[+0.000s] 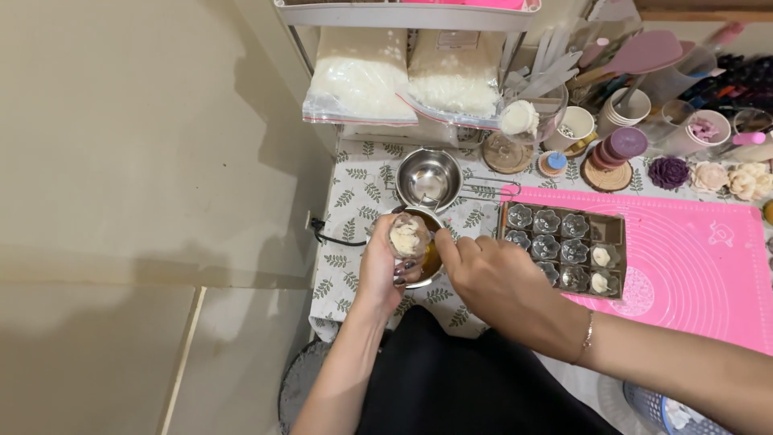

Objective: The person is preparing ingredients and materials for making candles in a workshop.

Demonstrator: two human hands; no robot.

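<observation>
My left hand [385, 270] is closed around a small clear glass cup [408, 236] with pale, cream-coloured material inside, held tilted over a metal pot [429, 266] of amber liquid. My right hand [493, 278] reaches in from the right, its fingertips at the cup's rim and the pot's edge. Whether it pinches anything is hidden. Just right of it sits a cardboard box [616, 231] with several flower-shaped glass cups, two of them filled with cream material.
An empty steel pouring pot [428, 177] stands behind on the leaf-patterned cloth [354, 193]. A pink silicone mat [692, 258] covers the right side. Bags of white flakes [361, 80], cups, spatulas and flower-shaped pieces [708, 176] crowd the back. A black cable [330, 235] hangs at the table's left edge.
</observation>
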